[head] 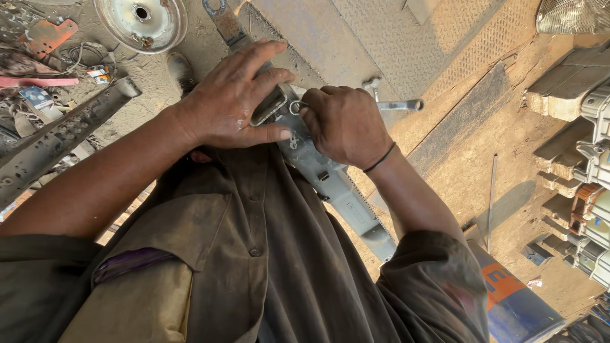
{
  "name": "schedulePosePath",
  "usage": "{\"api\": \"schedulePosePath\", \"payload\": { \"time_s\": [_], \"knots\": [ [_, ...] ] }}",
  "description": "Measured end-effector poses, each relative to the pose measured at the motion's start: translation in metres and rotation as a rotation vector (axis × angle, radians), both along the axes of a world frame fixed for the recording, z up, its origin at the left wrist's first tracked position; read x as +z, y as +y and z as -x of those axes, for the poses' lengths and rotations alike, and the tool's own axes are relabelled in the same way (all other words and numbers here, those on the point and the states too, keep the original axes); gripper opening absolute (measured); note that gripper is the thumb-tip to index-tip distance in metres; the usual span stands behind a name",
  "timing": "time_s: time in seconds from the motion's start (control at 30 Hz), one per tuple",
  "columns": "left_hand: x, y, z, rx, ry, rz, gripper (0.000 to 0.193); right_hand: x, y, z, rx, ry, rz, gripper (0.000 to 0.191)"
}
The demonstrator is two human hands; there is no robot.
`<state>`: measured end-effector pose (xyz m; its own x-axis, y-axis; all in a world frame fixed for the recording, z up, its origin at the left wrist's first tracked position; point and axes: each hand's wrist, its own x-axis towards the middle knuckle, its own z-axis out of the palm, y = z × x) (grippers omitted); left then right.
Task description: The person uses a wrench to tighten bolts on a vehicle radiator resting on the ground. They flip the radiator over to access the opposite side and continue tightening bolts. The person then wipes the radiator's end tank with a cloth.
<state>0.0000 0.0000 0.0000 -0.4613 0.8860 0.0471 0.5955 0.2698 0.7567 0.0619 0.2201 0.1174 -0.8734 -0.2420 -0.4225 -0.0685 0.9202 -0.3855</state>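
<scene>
— Where's the metal bar (pixel 330 184)?

— I see it mid-frame, running diagonally beneath both hands. My left hand (pixel 232 101) lies spread, fingers clamping it; my right hand (pixel 346 124) is fisted around a small ring (pixel 297 107).

— Around it?

— Wrench (pixel 397 103) just right; round disc (pixel 141 22) upper left.

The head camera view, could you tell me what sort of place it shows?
Probably an outdoor repair or scrap workshop: dirt ground strewn with metal parts, a round metal disc, a wrench, and both hands on a long grey metal part.
</scene>
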Motion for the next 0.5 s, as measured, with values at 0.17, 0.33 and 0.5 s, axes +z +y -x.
{"api": "schedulePosePath", "payload": {
  "time_s": [0.17, 0.33, 0.5],
  "knots": [
    [0.007, -0.002, 0.000, 0.043, 0.013, 0.052, 0.087, 0.001, -0.011, 0.027, 0.133, -0.135, -0.020, 0.021],
    [0.011, -0.001, -0.009, 0.140, -0.110, 0.050, 0.076, -0.012, -0.022, 0.041, 0.318, -0.062, -0.225, 0.022],
    [0.021, 0.005, -0.008, 0.191, -0.142, 0.064, 0.067, -0.021, -0.015, 0.016, 0.008, -0.127, 0.024, 0.026]
  ]
}}
